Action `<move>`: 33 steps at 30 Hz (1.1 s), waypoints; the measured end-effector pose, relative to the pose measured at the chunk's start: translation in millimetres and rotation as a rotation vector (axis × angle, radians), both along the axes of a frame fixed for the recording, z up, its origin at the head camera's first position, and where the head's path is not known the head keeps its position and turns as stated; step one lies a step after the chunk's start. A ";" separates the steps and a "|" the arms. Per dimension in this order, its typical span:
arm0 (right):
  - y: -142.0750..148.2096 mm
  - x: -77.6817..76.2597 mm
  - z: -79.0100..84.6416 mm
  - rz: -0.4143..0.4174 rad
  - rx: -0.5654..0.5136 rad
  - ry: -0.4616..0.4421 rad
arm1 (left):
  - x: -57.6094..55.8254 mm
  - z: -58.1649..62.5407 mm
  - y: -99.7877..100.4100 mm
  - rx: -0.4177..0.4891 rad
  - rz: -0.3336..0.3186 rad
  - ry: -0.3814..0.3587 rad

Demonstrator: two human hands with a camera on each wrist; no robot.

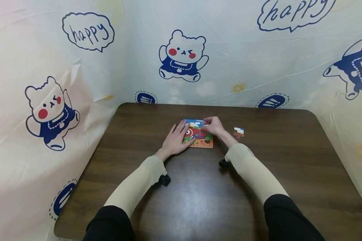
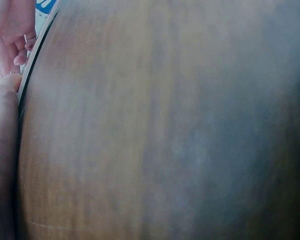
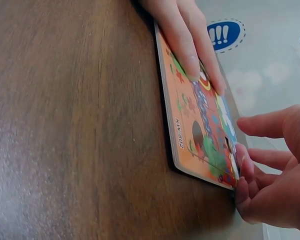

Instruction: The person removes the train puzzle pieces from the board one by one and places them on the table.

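- Far left: patterned cloth with printed bears, hung beside and behind the counter.
- Left hand: fingers straight and spread, lying on the left part of the picture board; nothing gripped.
- Picture board: flat on the counter between the two hands, orange edge toward the person, blue edge away. Seemed a jigsaw, most of its picture in place; a small dark gap showed near the right fingers in the right wrist view.
- Right hand: over the board's upper right corner, fingers bent, thumb set apart from them. Could not tell whether they held a piece.
- Right of that hand: one loose piece, blue, white and reddish-brown, on the counter, apart from the board.
- Progress, judged: well along, most of the picture done. Left over: that loose piece and, apparently, the gap; anything under the hands, hidden.
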State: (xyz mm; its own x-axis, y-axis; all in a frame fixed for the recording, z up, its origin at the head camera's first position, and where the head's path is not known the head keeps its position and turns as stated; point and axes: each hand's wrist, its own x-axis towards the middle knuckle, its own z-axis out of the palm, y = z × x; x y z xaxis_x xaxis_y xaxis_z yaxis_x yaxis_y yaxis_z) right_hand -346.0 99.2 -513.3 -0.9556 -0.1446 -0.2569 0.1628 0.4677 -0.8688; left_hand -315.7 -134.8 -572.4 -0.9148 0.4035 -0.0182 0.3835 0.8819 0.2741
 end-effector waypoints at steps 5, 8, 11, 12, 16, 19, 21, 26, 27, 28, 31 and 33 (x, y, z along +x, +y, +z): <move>-2.5 0.5 -0.4 0.007 0.007 -0.009 | 0.2 0.3 -0.5 -0.001 -0.002 -0.013; -4.0 0.7 -1.4 0.016 0.009 -0.013 | 0.1 -0.6 -0.8 -0.002 -0.001 -0.016; -5.6 0.8 -2.4 0.024 0.006 -0.008 | -0.3 -0.9 -0.9 -0.003 0.000 -0.017; -6.3 0.9 -2.7 0.025 0.005 -0.006 | -0.4 -0.9 -1.0 -0.002 0.000 -0.016; -9.9 1.0 -5.0 0.021 0.057 0.034 | -1.0 -1.1 -0.9 -0.002 -0.001 -0.013; -13.7 1.7 -8.1 0.000 0.128 0.082 | -1.3 -1.4 -0.8 -0.002 -0.001 -0.009; -16.1 1.8 -11.3 -0.018 0.164 0.113 | -1.2 -1.3 -0.9 0.001 0.000 -0.009; -17.6 2.1 -17.2 -0.033 0.189 0.166 | -1.8 -2.3 -0.4 0.003 0.002 0.001; -17.4 2.2 -17.9 -0.031 0.190 0.173 | -2.1 -2.9 -0.3 0.001 0.003 0.003; -17.3 2.5 -18.3 -0.029 0.188 0.178 | -2.1 -3.1 -0.3 0.001 0.003 0.005; -16.6 2.9 -20.7 -0.021 0.193 0.205 | -2.2 -3.5 -0.1 -0.001 0.006 0.005; -15.9 3.0 -22.7 -0.016 0.192 0.224 | -2.1 -3.1 0.0 -0.002 0.005 0.002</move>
State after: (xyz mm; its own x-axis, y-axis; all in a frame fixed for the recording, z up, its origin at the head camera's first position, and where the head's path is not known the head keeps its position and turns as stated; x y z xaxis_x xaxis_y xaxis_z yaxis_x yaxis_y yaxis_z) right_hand -343.0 83.3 -536.0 -0.9933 -0.0979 -0.0607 -0.0140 0.6259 -0.7798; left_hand -317.7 -134.8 -575.6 -0.9169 0.3987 -0.0174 0.3794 0.8845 0.2716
